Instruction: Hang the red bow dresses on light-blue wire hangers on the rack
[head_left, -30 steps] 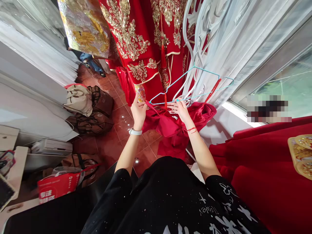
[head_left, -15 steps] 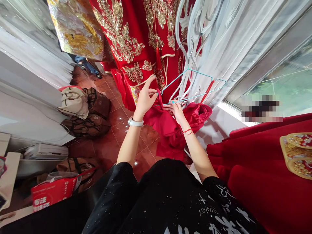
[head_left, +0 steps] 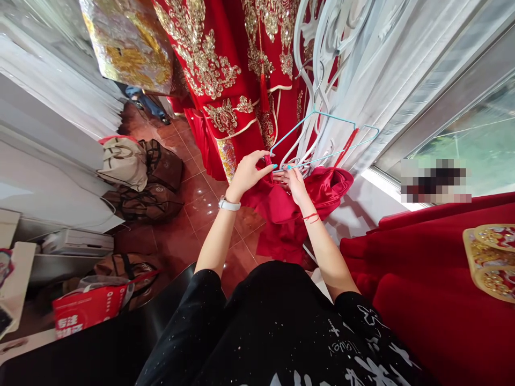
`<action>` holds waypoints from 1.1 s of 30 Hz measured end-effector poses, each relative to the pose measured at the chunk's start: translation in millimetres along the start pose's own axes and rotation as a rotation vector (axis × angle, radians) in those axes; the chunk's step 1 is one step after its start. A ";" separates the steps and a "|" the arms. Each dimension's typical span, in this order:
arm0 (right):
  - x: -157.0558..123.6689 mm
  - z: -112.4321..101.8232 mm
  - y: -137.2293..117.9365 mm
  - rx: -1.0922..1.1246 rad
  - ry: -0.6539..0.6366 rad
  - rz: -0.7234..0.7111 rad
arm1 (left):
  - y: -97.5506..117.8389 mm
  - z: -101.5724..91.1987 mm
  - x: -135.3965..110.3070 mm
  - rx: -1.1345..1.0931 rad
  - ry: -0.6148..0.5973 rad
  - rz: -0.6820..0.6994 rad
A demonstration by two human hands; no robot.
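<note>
Red satin garment (head_left: 287, 212) bunches below the light-blue wire hanger (head_left: 324, 133) at center; your left hand (head_left: 249, 174) pinches a red strap (head_left: 267, 161), right hand (head_left: 293, 183) open against the cloth. A loose pinch could drop it to the tiled floor (head_left: 201, 212).

The left hand (head_left: 249, 174) pinched a red cord (head_left: 267, 160) beside a light-blue wire hanger (head_left: 292, 133), while the open right hand (head_left: 293, 183) lay just below it, above bunched red satin (head_left: 281, 214).
</note>
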State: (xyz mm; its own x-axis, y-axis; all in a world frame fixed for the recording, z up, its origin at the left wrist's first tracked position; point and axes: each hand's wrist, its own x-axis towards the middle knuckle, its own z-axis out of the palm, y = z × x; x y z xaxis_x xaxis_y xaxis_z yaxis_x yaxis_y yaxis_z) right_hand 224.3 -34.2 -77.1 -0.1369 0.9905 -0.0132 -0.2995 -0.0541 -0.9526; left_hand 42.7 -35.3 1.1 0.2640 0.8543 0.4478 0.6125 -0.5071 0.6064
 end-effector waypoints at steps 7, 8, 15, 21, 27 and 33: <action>-13.9 -71.6 -21.9 -0.397 0.435 -0.215 | -11.2 4.4 -4.3 -0.137 0.089 -0.019; -15.1 -91.3 -24.6 -0.479 0.611 -0.276 | -16.7 3.7 -6.6 -0.173 0.107 -0.017; -21.4 -185.2 -26.5 -1.046 0.612 -0.130 | -50.7 9.7 -30.2 -0.205 0.177 -0.131; -17.7 -192.4 -38.1 -1.252 0.484 0.232 | -14.0 2.3 -2.6 0.011 0.225 0.021; -27.8 -219.3 -75.1 -0.456 0.479 0.106 | -5.1 10.0 44.1 -0.039 0.080 0.007; -45.8 -229.8 -91.8 -0.035 0.686 -0.348 | -13.2 16.6 43.5 -0.053 0.131 0.003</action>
State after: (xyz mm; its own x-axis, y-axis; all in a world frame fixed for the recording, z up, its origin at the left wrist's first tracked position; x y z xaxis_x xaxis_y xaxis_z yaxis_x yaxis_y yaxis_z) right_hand 475.1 -45.6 -59.0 0.5798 0.8067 0.1143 -0.1865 0.2680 -0.9452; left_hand 58.5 10.5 1.7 0.1641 0.8322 0.5296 0.5710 -0.5179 0.6370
